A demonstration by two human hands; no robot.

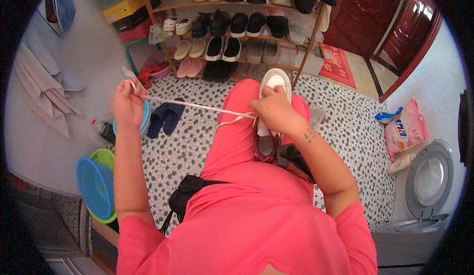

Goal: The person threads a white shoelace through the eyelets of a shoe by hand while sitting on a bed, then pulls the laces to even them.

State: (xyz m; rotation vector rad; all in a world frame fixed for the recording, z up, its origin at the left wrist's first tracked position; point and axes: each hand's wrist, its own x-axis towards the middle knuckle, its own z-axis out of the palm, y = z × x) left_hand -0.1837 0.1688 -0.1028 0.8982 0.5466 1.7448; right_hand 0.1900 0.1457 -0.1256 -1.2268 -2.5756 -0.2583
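A white shoe (277,79) with a dark red lining lies on my lap, its toe pointing away from me. My right hand (276,108) is closed over its upper, with the fingertips at the lacing; the palm side is hidden. From there a white shoelace (197,106) stretches taut to the left, and a looser piece of lace hangs beside the shoe. Out to the left, my left hand (129,103) is raised, its fingers pinching the far end of the shoelace.
Ahead, a wooden shoe rack (296,42) holds several pairs of shoes. Dark blue slippers (166,117) lie on the patterned floor. Blue and green basins (94,183) are at left. At right are a pink detergent bag (407,129) and an open round washer door (429,178).
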